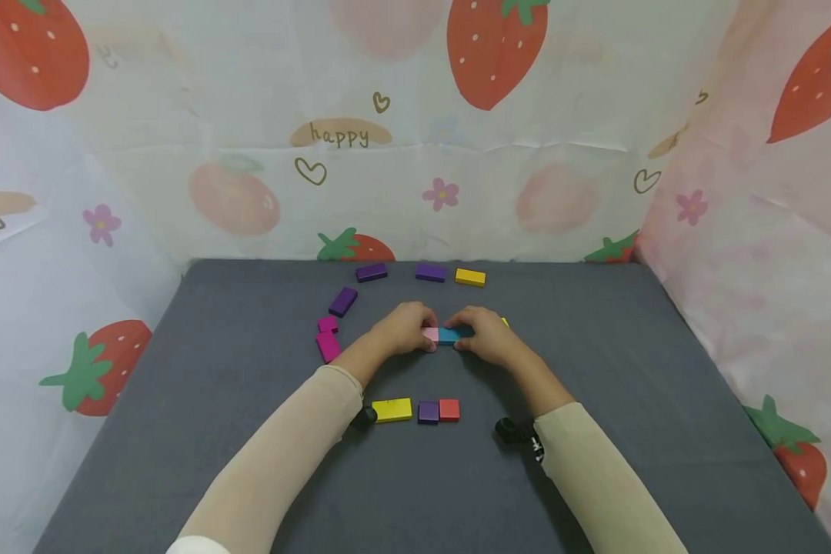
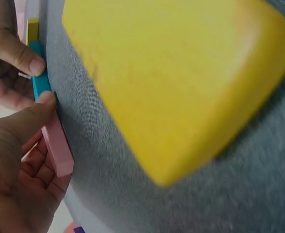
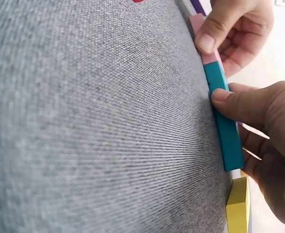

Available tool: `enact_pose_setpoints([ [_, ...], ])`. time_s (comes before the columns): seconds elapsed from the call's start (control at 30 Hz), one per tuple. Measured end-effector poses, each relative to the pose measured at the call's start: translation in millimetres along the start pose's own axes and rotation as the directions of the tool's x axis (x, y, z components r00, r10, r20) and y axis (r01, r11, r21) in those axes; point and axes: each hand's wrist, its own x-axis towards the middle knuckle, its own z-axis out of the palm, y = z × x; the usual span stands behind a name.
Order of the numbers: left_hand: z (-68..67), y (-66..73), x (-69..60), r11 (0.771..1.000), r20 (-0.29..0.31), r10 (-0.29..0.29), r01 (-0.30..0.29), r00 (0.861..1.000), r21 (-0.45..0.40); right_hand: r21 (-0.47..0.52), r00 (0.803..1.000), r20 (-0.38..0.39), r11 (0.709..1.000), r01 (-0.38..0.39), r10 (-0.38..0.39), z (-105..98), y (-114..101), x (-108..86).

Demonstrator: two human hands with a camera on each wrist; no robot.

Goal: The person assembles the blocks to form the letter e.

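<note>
A pink block (image 1: 430, 335) and a blue block (image 1: 450, 335) lie end to end on the grey table, touching. The left hand (image 1: 407, 329) pinches the pink block between thumb and fingers; in the left wrist view its thumb lies near the joint with the blue block (image 2: 41, 83). From the other side the right hand (image 1: 483, 335) grips the blue block, thumb on its near face, as the right wrist view also shows on the blue block (image 3: 227, 133). Part of each block is hidden behind the fingers.
Purple blocks (image 1: 371, 272) and a yellow one (image 1: 470, 277) lie along the back. Magenta blocks (image 1: 328, 347) are at the left, and a partly hidden yellow block is beside the right hand. Nearer are yellow (image 1: 392, 410), purple (image 1: 428, 413) and red (image 1: 449, 410) blocks.
</note>
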Motion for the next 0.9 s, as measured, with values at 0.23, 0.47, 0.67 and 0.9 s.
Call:
enact_pose_setpoints([
  [0.23, 0.4, 6.3, 8.1, 0.999, -0.009, 0.002, -0.002, 1.000, 0.037, 0.004, 1.000, -0.004, 1.000, 0.017, -0.017, -3.7, 0.2, 2.1],
  [0.47, -1.4, 14.5, 11.8, 0.997, -0.034, 0.001, 0.001, 0.999, 0.073, 0.007, 1.000, -0.019, 1.000, 0.019, -0.019, -6.8, 2.7, 3.1],
  [0.67, -1.2, 23.8, 13.0, 0.995, -0.059, -0.033, 0.038, 0.998, 0.090, 0.006, 0.999, -0.034, 1.000, 0.015, -0.015, -8.1, 4.8, 1.8],
  [0.9, 4.0, 25.7, 9.1, 0.993, -0.034, -0.107, 0.109, 0.994, 0.051, 0.005, 0.999, -0.020, 0.999, 0.032, -0.032, -10.7, 6.8, -4.6],
])
